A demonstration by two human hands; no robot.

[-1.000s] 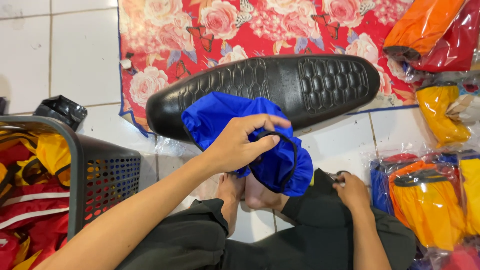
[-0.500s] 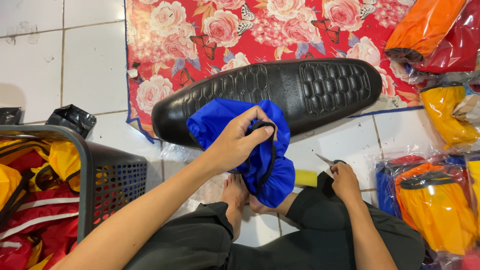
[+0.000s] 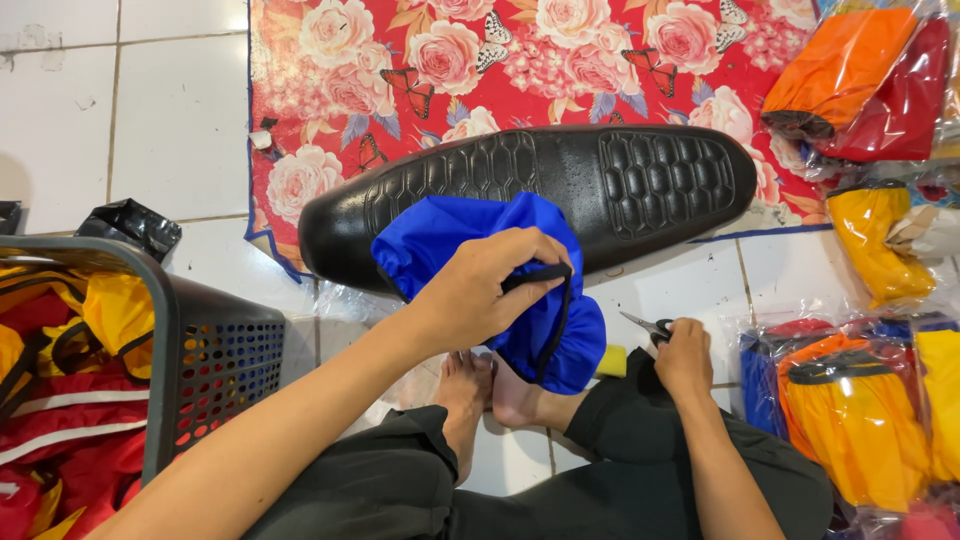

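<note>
— Where the left hand point(image 3: 475, 290) closes, what sits in it?

— A blue fabric cover point(image 3: 500, 275) with a black elastic hem point(image 3: 552, 300); the fingers are curled tight, pinching the hem and a bunch of the cloth. The cover hangs just above the person's bare feet point(image 3: 490, 385), and its far edge overlaps a big black shoe form point(image 3: 560, 185) lying sole-up beyond the hand.

— And the right hand?

— The right hand point(image 3: 685, 358) rests on the knee, closed around small scissors point(image 3: 645, 326), whose blades poke out toward the left hand. Something yellow point(image 3: 612, 360) shows between the cover and that hand; I cannot tell what it is.

— What lies past the shoe form?

— A red floral cloth point(image 3: 480, 60) with roses and butterflies, spread on the white tiled floor point(image 3: 120, 110).

— Off to the left of the left arm?

— A grey perforated basket point(image 3: 215, 350) holding red and yellow fabric pieces point(image 3: 70, 380), with a crumpled black plastic bag point(image 3: 130, 225) just behind it.

— And right of the right hand?

— Clear packets of folded covers point(image 3: 860, 400), orange, yellow and blue, close by on the floor; farther off, orange and red packets point(image 3: 860, 80) and another yellow one point(image 3: 885, 240).
</note>
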